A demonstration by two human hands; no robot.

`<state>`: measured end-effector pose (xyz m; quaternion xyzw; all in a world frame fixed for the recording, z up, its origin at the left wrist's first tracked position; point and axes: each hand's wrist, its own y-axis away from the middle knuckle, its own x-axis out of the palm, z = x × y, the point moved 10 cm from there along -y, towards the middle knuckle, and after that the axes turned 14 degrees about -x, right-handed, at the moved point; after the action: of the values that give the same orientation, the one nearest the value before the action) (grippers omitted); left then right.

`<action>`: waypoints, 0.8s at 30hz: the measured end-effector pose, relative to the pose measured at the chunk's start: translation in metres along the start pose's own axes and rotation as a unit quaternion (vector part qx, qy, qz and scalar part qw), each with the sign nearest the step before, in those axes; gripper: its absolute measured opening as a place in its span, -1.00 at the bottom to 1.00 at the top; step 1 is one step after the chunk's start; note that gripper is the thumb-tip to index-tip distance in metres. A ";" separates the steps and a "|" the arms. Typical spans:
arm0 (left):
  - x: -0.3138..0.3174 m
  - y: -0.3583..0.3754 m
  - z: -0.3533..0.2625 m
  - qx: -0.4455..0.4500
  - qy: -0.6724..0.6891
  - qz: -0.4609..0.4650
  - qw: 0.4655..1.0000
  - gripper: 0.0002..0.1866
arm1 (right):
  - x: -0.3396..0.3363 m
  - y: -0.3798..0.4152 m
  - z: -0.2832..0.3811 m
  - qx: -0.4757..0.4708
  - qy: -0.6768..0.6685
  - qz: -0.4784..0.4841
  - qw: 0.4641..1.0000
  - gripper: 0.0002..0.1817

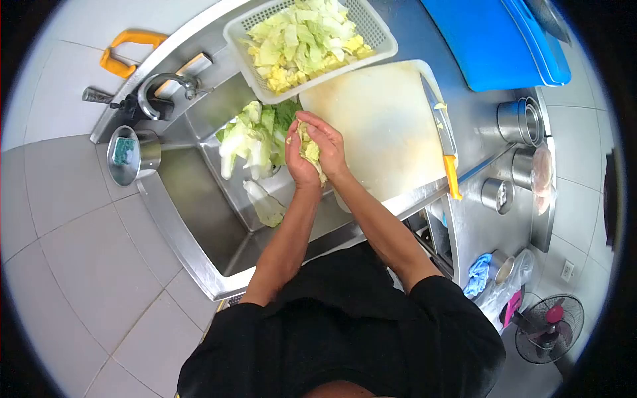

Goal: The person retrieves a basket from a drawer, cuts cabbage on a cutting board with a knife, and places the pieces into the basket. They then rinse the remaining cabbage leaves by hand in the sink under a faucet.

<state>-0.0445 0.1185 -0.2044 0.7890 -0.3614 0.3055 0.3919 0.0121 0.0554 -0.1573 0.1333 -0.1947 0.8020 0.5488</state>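
Cupped together over the sink's right edge, my left hand and my right hand are closed around a clump of pale yellow-green napa cabbage. Close by on the right lies a white cutting board, with wet stains on its surface. A knife with an orange handle rests along the board's right side, bits of leaf on its blade. Larger cabbage leaves sit in the steel sink left of my hands, and a single leaf lies lower down. Cut cabbage is heaped in a white perforated basket beyond them.
A curved faucet stands at the sink's far left, near a steel pot and a bowl holding a green sponge. Blue lidded bin is at upper right. Steel containers line the right counter; a fan stands beyond.
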 end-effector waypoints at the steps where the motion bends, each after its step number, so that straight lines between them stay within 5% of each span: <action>1: 0.029 0.000 -0.021 0.004 0.000 0.007 1.000 -0.56 | 0.014 -0.015 0.016 -0.007 -0.001 0.003 1.000 -0.70; 5: 0.156 -0.023 -0.107 0.135 -0.160 0.089 0.974 -0.50 | 0.066 -0.105 0.133 -0.215 0.172 0.065 0.959 -0.68; 7: 0.178 -0.085 -0.116 0.090 -0.093 0.110 0.985 -0.52 | 0.070 -0.164 0.139 -0.333 0.212 0.077 0.916 -0.66; 9: 0.163 -0.119 -0.142 0.219 -0.438 -0.110 0.865 -0.49 | 0.052 -0.197 0.104 -0.291 0.296 0.121 0.902 -0.65; 12: 0.131 -0.087 -0.168 0.336 -0.459 -0.119 0.814 -0.50 | 0.019 -0.183 0.117 -0.275 0.376 0.144 0.873 -0.63; 14: 0.086 -0.051 -0.149 0.263 -0.433 -0.072 0.859 -0.58 | -0.040 -0.125 0.123 -0.237 0.378 0.081 0.891 -0.63; 17: -0.051 -0.012 -0.051 -0.060 -0.246 -0.110 0.961 -0.63 | -0.129 0.010 0.122 -0.175 0.477 -0.017 0.861 -0.61; 20: -0.084 0.037 0.040 -0.325 -0.221 -0.167 0.904 -0.51 | -0.127 0.120 0.083 -0.158 0.613 0.012 0.774 -0.57; 21: -0.080 0.043 0.052 -0.330 -0.224 -0.166 0.902 -0.51 | -0.103 0.129 0.070 -0.165 0.635 0.012 0.754 -0.58; 24: -0.078 0.034 0.106 -0.357 -0.031 -0.043 0.932 -0.58 | -0.042 0.108 0.035 -0.160 0.512 -0.022 0.844 -0.66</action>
<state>-0.0943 0.0403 -0.3042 0.6204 -0.4246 0.1146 0.6493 -0.0735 -0.0302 -0.1622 -0.3815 -0.0091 0.7020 0.6014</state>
